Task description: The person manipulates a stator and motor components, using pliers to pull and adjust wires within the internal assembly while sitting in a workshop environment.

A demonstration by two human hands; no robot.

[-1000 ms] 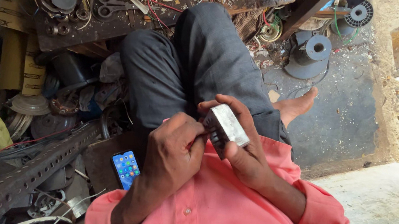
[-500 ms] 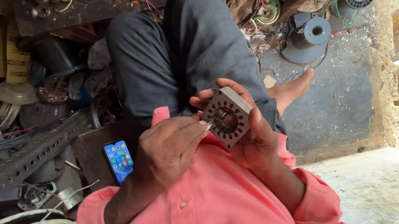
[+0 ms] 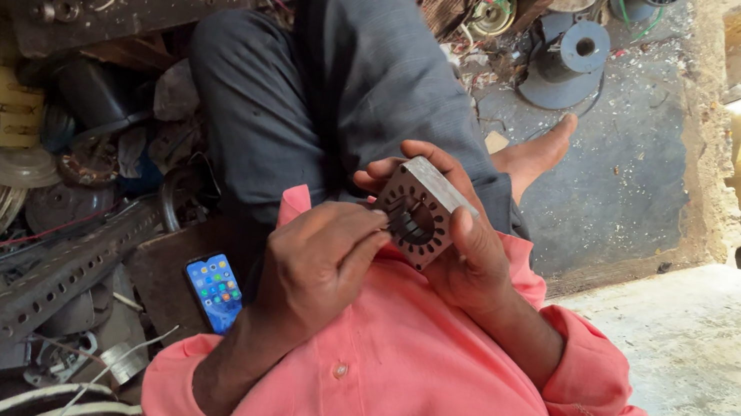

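The square grey metal stator core with a slotted round hole (image 3: 418,212) sits above the pink-shirted lap, gripped by the right hand (image 3: 460,244); tilted so, it could slip toward the phone (image 3: 215,289). The left hand (image 3: 315,264) curls, fingertips pinched at its slots.

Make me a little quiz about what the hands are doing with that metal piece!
1. True or false: the right hand holds the square metal core.
2. What do the left hand fingertips touch? A) the grey spool B) the core's toothed hole C) the scissors
3. Which thing lying near the left arm has a lit screen?

Key: 1 true; 2 B; 3 the phone.
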